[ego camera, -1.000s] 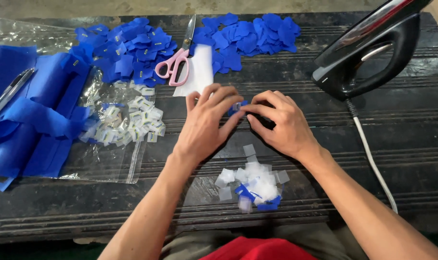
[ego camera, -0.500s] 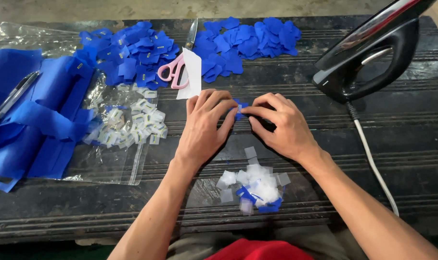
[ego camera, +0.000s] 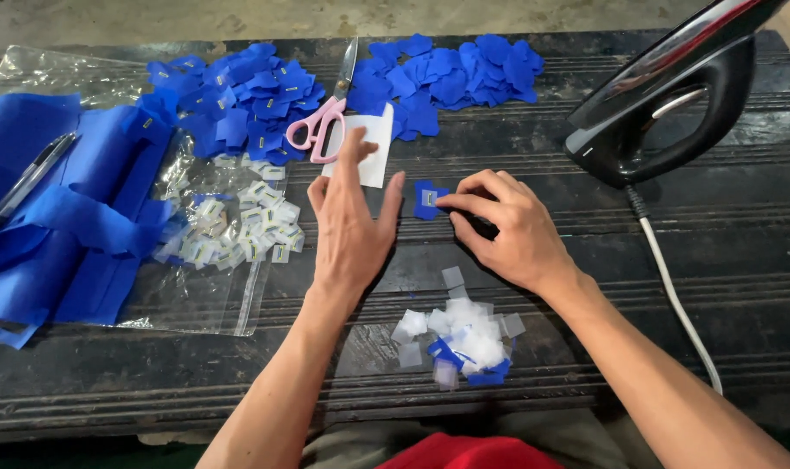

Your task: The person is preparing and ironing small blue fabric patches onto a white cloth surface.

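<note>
Counter: dark, worn wooden counter [ego camera: 742, 347] with grooves running side to side, pale floor beyond its far edge.
Landmark: pink-handled scissors [ego camera: 321, 122] lie near the far middle of the counter, blades pointing away from the person.
Right hand: right hand [ego camera: 508, 230] rests on the counter nearer the person than the scissors and to their right — its grip is narrow, fingertips pressed down on a small blue fabric piece [ego camera: 427, 200].
Blue fabric piece: it lies flat on the counter between the two hands, a small pale label at its middle, just below and right of the white card [ego camera: 367, 148] that sits beside the scissors' handles.
Left hand: left hand [ego camera: 352, 230] lies nearly flat, fingers spread and holding nothing, just beside the blue piece; its fingertips reach up to the white card.
Blue cut pieces: one heap [ego camera: 239, 100] left of the scissors, another heap [ego camera: 456, 78] to their right, both at the far side.
Plastic bag: clear bag [ego camera: 195, 287] left of and nearer than the scissors, a cluster of small white labels [ego camera: 239, 230] lying on it.
Blue cloth: larger folded blue fabric [ego camera: 56, 226] far left of the scissors, a pen [ego camera: 26, 182] on top.
Scrap pile: white paper bits and blue offcuts [ego camera: 460, 334] nearest the person, below the right hand.
Iron: black clothes iron [ego camera: 664, 95] stands well right of the scissors — its white cord [ego camera: 673, 295] trails toward the near edge.
</note>
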